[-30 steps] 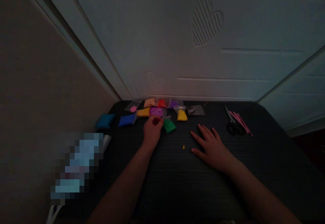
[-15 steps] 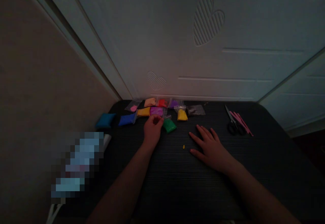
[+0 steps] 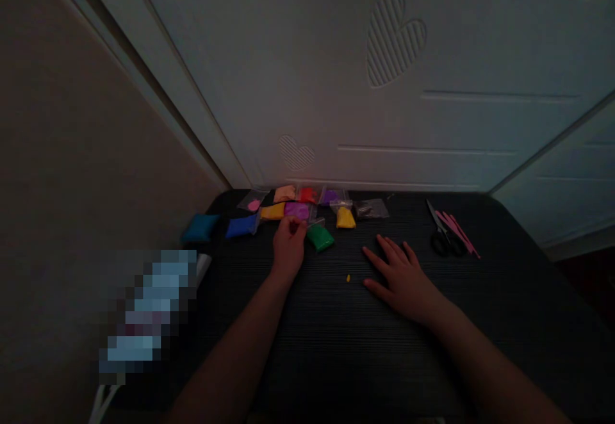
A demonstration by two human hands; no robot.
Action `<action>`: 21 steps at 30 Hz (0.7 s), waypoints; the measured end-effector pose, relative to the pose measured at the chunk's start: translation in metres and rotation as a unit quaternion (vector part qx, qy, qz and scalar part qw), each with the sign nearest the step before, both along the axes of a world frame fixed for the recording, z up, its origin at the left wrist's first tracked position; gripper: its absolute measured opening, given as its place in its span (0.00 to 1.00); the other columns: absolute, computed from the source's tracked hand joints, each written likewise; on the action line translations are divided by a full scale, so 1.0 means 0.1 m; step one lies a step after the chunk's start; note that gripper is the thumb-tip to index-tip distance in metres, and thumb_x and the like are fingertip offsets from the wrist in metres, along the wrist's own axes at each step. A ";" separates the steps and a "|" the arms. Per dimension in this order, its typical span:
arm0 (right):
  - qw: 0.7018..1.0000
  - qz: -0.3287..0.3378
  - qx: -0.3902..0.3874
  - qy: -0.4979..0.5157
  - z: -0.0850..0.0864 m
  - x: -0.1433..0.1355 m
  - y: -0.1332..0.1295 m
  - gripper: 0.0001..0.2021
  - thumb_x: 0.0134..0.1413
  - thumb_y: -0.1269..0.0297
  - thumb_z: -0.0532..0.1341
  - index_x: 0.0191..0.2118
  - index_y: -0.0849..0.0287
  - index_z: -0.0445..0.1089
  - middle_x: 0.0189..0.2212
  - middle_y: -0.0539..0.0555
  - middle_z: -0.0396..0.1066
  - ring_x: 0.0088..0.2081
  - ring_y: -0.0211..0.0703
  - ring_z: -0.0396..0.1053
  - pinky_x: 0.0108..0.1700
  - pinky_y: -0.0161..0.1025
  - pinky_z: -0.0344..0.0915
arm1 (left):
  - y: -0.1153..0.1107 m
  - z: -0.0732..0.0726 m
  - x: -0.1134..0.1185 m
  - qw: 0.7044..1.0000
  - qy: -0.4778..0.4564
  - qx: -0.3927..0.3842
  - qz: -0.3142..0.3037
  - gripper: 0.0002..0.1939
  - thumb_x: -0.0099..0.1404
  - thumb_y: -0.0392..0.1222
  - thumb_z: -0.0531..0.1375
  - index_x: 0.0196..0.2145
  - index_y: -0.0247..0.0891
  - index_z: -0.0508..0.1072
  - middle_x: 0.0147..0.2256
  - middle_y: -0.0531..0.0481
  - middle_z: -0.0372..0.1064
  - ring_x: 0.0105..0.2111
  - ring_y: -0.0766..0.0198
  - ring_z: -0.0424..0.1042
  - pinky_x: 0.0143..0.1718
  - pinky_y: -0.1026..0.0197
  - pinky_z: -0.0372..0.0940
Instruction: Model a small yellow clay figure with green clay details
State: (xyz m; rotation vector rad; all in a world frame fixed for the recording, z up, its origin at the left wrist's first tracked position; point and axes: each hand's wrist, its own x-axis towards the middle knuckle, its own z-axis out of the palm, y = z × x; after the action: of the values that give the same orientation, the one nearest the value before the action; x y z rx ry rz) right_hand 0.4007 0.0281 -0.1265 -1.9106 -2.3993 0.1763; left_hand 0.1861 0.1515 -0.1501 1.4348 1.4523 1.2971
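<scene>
My left hand (image 3: 289,248) is closed, with thumb and fingertips curled together close to the clear top of a bag of green clay (image 3: 321,238). Whether the fingertips hold anything, I cannot make out in the dim light. Just beyond them lies a bag of purple-pink clay (image 3: 296,211). My right hand (image 3: 401,280) rests on the dark tabletop (image 3: 327,347), palm down with fingers spread. A tiny yellow-orange piece (image 3: 348,278) lies left of its thumb, apart from both hands.
Along the back are bags of blue (image 3: 241,225), orange (image 3: 273,211), peach (image 3: 285,193), red (image 3: 308,195), violet (image 3: 330,197) and yellow (image 3: 345,218) clay. Black-handled scissors (image 3: 446,243) and pink sticks (image 3: 460,233) lie right. A teal packet (image 3: 200,227) and a blurred-out object (image 3: 154,309) are left.
My right hand has slid slightly to the right, away from the tiny piece. The left hand's fingertips have shifted a little left. The picture is somewhat darker.
</scene>
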 end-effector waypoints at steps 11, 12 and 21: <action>1.000 -0.004 0.004 -0.002 -0.02 0.01 0.00 0.29 0.53 0.45 0.44 0.59 0.50 0.47 0.61 0.61 0.41 0.60 0.55 0.39 0.56 0.59 0.36 | 0.01 0.00 -0.01 1.000 0.007 -0.006 0.007 0.06 0.53 0.43 0.56 0.26 0.38 0.63 0.24 0.55 0.60 0.25 0.66 0.61 0.28 0.64 0.57; 1.000 -0.001 0.004 -0.002 -0.02 0.00 0.00 0.29 0.53 0.44 0.44 0.59 0.50 0.47 0.61 0.61 0.41 0.60 0.55 0.39 0.56 0.59 0.36 | 0.01 0.01 -0.01 1.000 0.008 -0.007 0.008 0.06 0.53 0.42 0.56 0.26 0.38 0.63 0.24 0.55 0.60 0.25 0.66 0.61 0.28 0.64 0.57; 1.000 -0.002 0.006 -0.001 -0.02 -0.01 0.00 0.29 0.53 0.45 0.44 0.59 0.49 0.46 0.61 0.61 0.41 0.60 0.54 0.39 0.56 0.59 0.36 | -0.01 0.02 0.00 1.000 0.005 -0.001 -0.007 0.06 0.53 0.42 0.56 0.26 0.38 0.64 0.24 0.56 0.60 0.25 0.67 0.62 0.28 0.65 0.57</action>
State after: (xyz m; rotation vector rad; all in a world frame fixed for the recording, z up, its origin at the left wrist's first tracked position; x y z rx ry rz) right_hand 0.3999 0.0283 -0.1286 -1.9111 -2.3926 0.1598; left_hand 0.1865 0.1507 -0.1478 1.4480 1.4480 1.2812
